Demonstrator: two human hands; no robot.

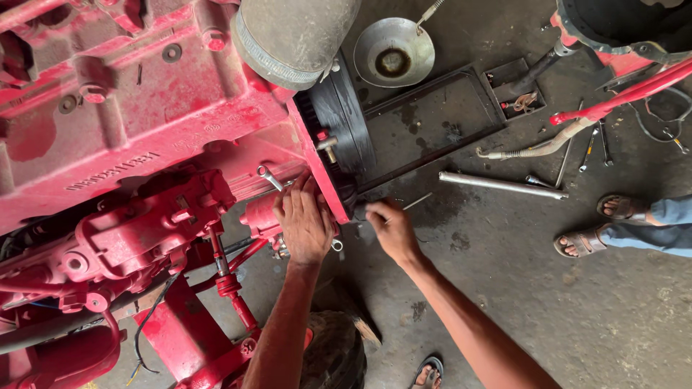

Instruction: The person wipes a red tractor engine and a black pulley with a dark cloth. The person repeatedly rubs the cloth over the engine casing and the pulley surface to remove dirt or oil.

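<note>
A big red engine block (pixel 144 122) fills the left half of the view, with a black flywheel (pixel 346 130) at its right end. My left hand (pixel 304 220) lies flat on a small red part of the engine just below a spanner (pixel 271 178), whose shaft runs under my fingers. My right hand (pixel 391 227) is closed near the lower edge of the flywheel housing, pinching something thin and metallic; what it is I cannot tell.
A metal bowl (pixel 394 50) with dark oil sits on the concrete floor beside a black tray (pixel 432 119). A steel bar (pixel 502 185), a hose and loose spanners (pixel 595 144) lie to the right. Another person's sandalled feet (pixel 602 227) stand at right.
</note>
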